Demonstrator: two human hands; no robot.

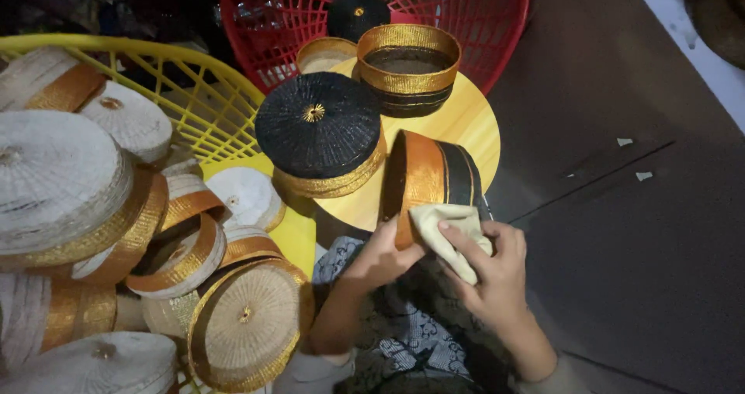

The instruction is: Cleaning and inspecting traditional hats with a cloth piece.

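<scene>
Right hand (497,274) pinches a pale cloth (450,231), fingers curled over it, pressing it to the side of a black-and-gold round woven box (431,177). Left hand (384,254) grips the same box at its open rim, fingers clenched on the gold band; thumb hidden, so how deep the grasp goes is unclear. The box lies tipped on its side, directly beyond the fingertips, resting on a small round wooden table (466,126). Left of the left fingers: a yellow plastic basket (194,84) heaped with white-and-gold woven boxes (248,328). Just past the held box, a black woven lid (318,126) with a gold centre sits on a gold base. Further out, an open gold-rimmed box (407,64) without lid. Farthest, a red plastic basket (466,14) holding another black lid (357,12).
</scene>
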